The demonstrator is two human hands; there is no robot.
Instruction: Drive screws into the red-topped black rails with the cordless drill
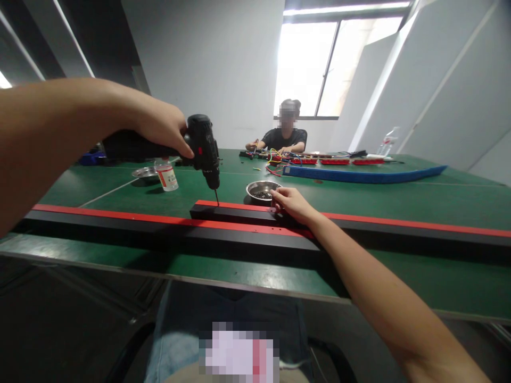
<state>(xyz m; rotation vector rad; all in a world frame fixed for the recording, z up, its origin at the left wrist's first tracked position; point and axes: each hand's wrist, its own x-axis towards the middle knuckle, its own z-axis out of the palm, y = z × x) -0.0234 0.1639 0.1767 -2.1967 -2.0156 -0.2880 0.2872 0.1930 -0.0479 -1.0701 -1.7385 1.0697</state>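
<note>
My left hand (162, 126) is closed around the grip of a black cordless drill (204, 149), held above the table. The drill's bit points down and touches the top of a long black and red rail (239, 215) that lies across the green table (399, 199). My right hand (293, 205) rests on that rail to the right of the bit, fingers curled and pressing it down. A small metal bowl (262, 190) with dark small parts sits just behind my right hand.
A small white jar with a red label (167, 176) and a flat metal dish (146, 172) stand behind the drill. Across the table another person (284, 135) handles coloured wires. A long blue strip (363, 174), red parts and a plastic bottle (389, 141) lie at the far right.
</note>
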